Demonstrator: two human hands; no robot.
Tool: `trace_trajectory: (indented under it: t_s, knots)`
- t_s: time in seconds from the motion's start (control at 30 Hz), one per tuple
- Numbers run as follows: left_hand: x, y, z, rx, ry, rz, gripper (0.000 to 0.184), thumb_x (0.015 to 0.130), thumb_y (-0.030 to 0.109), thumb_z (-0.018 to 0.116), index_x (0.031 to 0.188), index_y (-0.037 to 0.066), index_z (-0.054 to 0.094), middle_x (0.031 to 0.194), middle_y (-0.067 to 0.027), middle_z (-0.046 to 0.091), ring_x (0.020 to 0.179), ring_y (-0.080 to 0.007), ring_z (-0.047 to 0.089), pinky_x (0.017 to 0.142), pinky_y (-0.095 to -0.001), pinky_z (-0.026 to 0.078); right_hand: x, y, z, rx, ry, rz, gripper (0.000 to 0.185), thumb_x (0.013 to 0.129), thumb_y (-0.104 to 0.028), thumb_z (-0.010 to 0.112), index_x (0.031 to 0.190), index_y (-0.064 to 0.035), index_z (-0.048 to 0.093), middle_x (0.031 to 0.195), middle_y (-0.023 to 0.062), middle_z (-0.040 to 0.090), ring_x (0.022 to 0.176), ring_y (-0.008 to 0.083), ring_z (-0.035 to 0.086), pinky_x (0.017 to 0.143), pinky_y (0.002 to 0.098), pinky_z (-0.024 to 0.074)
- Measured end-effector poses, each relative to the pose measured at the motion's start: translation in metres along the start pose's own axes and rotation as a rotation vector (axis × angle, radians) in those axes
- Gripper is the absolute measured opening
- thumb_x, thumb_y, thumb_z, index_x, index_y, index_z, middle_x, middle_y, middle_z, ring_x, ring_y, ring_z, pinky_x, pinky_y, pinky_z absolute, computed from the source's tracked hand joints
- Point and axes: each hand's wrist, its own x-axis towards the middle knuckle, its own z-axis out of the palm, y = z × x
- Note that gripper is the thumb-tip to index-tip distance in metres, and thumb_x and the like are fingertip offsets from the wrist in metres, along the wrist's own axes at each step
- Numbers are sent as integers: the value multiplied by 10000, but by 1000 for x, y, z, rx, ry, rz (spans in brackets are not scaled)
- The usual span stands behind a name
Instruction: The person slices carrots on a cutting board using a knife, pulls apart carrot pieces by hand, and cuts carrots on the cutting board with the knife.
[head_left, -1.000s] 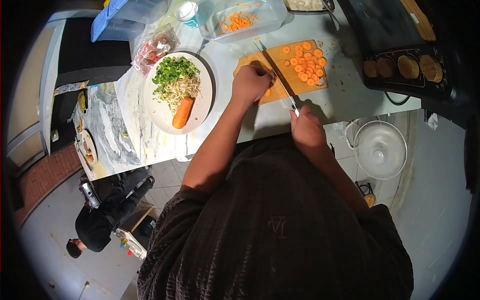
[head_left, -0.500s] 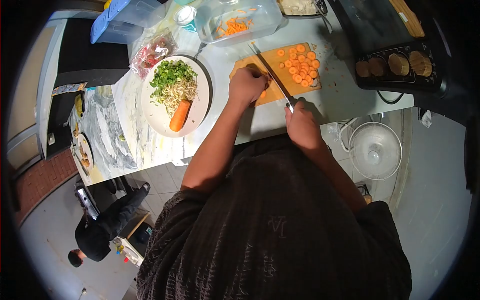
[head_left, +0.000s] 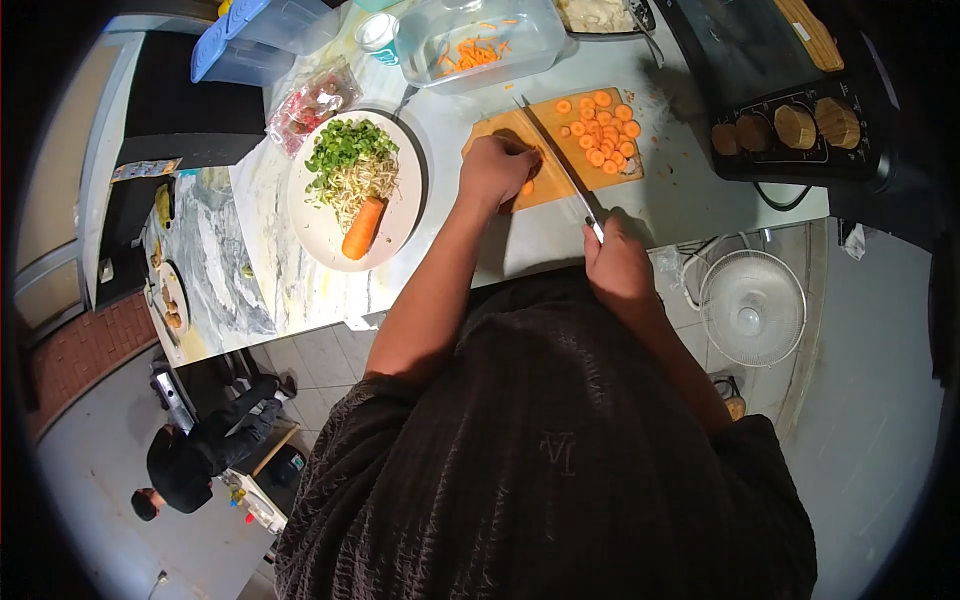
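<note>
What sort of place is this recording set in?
Probably a kitchen, though whether home or commercial is unclear: carrot slices lie on a cutting board, a plate holds chopped greens, and a knobbed appliance stands nearby.

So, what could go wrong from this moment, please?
The left hand is close beside the knife that the right hand holds, so a slip might cut it. Several carrot slices lie near the right end of the cutting board, so a bump could push some off.
</note>
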Motion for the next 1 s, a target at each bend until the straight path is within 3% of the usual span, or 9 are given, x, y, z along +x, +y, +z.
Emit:
trace_trajectory:
  t_s: [0.33, 1.0]
  knots:
    - [-7, 7, -1, -11, 6, -7, 231, 867, 160, 691, 836, -67, 717, 690, -85, 678, 590, -134, 611, 570, -275, 481, -2, -7, 6, 31, 49, -33, 354, 984, -320, 517, 946, 32, 516, 744, 310, 620, 747, 515, 608, 698, 578, 483]
    - [-8, 3, 0, 115, 43, 81, 273, 876, 202, 673, 787, -54, 703, 653, -84, 667, 567, -134, 597, 566, -289, 476, -1, -13, 7, 36, 12, -40, 339, 979, -296, 539, 967, 41, 497, 783, 281, 651, 774, 469, 653, 698, 517, 530]
